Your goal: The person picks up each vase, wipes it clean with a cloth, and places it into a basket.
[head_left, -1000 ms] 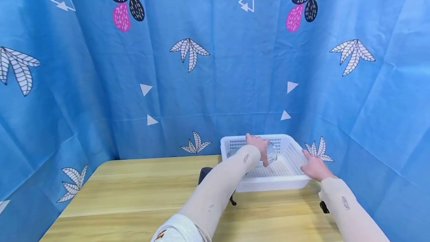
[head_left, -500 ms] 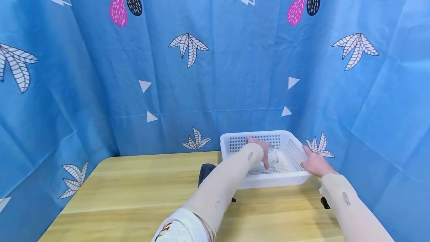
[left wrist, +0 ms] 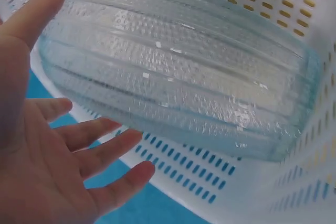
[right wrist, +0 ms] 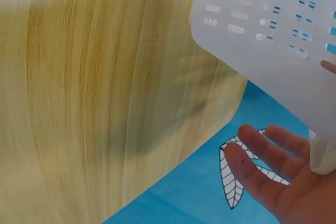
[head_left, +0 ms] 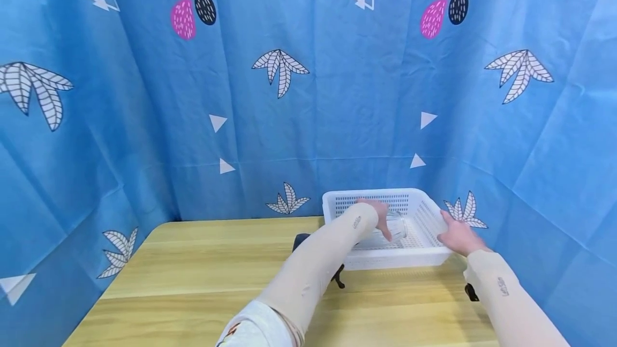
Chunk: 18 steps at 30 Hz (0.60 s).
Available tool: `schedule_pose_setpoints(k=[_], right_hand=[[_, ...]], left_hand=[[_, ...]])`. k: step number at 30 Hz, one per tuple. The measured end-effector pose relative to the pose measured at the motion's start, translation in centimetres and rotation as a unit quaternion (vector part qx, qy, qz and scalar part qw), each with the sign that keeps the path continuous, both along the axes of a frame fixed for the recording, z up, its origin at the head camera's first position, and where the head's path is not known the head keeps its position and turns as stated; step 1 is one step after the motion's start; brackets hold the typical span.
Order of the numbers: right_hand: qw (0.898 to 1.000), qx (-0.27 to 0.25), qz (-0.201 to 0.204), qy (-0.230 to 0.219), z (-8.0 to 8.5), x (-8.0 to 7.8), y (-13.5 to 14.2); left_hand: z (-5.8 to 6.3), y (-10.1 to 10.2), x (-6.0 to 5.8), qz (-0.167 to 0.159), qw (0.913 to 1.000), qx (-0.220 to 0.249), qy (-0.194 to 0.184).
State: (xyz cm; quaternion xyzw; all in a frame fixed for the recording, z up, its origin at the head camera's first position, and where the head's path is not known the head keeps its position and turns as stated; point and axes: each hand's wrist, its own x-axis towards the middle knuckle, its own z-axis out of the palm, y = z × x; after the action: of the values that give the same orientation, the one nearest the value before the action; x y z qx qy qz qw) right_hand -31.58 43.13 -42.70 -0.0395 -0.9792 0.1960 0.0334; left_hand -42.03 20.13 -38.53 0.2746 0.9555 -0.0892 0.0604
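Observation:
A white perforated plastic basket [head_left: 400, 259] stands at the back right of the table. Inside it a large ribbed clear glass vase [left wrist: 173, 66] lies on its side. My left hand [head_left: 380, 217] reaches into the basket beside the vase [head_left: 397, 226]. Its fingers [left wrist: 113, 153] are spread and fairly straight in the left wrist view; the thumb lies close to the vase's end, and I cannot tell whether it touches. My right hand [head_left: 459, 235] grips the basket's right rim; in the right wrist view its fingers [right wrist: 268, 166] extend outside the basket wall [right wrist: 247, 56].
The wooden table [head_left: 207, 272] extends to the left and in front of the basket. A blue patterned curtain [head_left: 337, 95] hangs behind and on both sides, close to the basket's back and right. Dark straps of the wrist gear [head_left: 339, 276] show beside the left forearm.
The vase has come down from a tilted position to lie lower in the basket. My left hand has lowered with it and loosened. The right hand stays on the rim; the view shifts slightly.

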Motion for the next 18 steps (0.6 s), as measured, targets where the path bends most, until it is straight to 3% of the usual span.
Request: schedule_pose_setpoints(k=[9, 18], right_hand=[[1.0, 0.012, 0.005, 0.004, 0.2, -0.2, 0.9], [0.999, 0.016, 0.035, 0.031, 0.0, -0.6, 2.1]], left_hand=[[3.1, -2.8, 0.9, -0.024, 0.9964, 0.071, 0.041], [6.1, -8.3, 3.2, -0.056, 0.9842, 0.158, 0.057]])
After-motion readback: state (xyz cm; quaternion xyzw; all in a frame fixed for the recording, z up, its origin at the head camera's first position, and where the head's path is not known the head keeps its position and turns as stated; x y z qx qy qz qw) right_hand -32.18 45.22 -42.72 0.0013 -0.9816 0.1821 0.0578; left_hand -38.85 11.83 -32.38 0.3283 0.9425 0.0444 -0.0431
